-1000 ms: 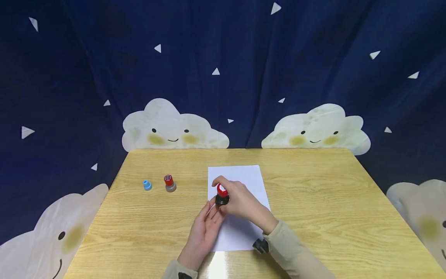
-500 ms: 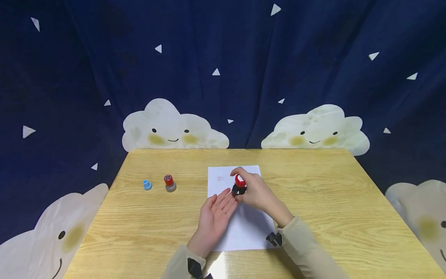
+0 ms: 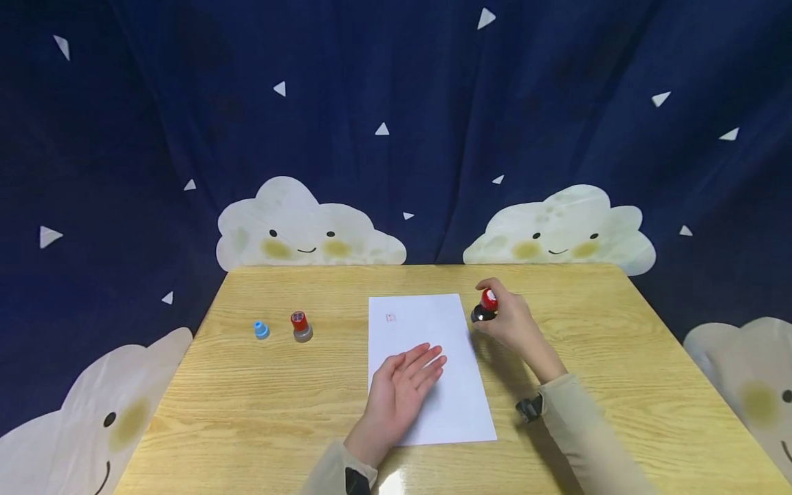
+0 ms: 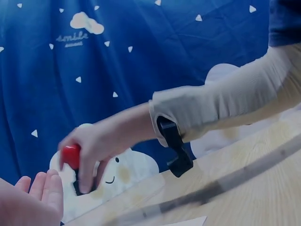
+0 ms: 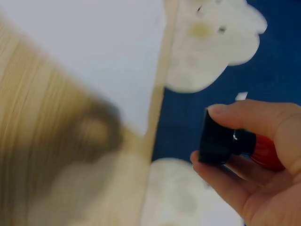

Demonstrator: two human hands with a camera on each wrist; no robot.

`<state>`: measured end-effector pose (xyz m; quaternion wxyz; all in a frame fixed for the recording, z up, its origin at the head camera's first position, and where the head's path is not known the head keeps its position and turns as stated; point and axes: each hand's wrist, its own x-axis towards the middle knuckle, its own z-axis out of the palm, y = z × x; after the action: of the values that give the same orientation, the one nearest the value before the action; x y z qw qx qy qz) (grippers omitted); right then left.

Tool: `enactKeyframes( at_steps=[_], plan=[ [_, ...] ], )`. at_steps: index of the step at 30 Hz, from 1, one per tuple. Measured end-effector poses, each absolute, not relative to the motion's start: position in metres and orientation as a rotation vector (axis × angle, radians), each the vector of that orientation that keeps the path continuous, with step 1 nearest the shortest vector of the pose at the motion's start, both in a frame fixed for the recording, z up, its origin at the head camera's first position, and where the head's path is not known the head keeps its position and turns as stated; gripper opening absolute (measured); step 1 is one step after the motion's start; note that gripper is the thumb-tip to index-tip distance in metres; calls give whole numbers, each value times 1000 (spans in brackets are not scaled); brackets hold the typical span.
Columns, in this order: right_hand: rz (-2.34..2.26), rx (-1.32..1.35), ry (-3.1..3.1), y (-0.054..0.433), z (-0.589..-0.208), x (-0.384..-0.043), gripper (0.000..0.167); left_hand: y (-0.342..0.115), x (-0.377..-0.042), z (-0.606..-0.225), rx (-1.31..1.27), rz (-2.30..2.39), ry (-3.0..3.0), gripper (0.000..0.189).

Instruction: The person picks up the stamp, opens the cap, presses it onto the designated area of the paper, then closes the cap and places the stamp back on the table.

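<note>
My right hand (image 3: 513, 323) grips a stamp with a red knob and a black base (image 3: 485, 313), just past the right edge of a white paper sheet (image 3: 458, 405). In the right wrist view, thumb and fingers pinch the stamp's black base (image 5: 218, 139), with the red knob toward the palm. My left hand (image 3: 399, 395) hovers over the paper, palm up, fingers straight, holding nothing. A small red stamped print (image 3: 391, 317) marks the sheet's upper left. In the left wrist view, the stamp's red knob (image 4: 71, 156) shows blurred between the right fingers.
On the left of the wooden table (image 3: 247, 412) stand a small light blue stamp-like piece (image 3: 261, 330) and a red-and-grey cylindrical stamp (image 3: 300, 326). Behind the table's far edge hangs a dark blue curtain (image 3: 433, 82) with white clouds.
My right hand has carried the stamp rightward off the paper, uncovering the red print. My left hand has shifted right and apart from the stamp, its fingers straight.
</note>
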<state>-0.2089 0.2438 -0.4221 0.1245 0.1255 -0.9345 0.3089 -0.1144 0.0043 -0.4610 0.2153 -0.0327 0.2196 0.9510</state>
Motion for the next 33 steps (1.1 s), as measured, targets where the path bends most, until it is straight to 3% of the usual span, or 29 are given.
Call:
enactKeyframes(
  at_steps=[19,33],
  plan=[
    [995,-198,-2744,361,-478,-233,81,-39,-101,-485,-236,2754,446,46],
    [1009,-262,-2777,366,-486,-237,86,-91,-108,-501,-304,2870,362,38]
  ],
)
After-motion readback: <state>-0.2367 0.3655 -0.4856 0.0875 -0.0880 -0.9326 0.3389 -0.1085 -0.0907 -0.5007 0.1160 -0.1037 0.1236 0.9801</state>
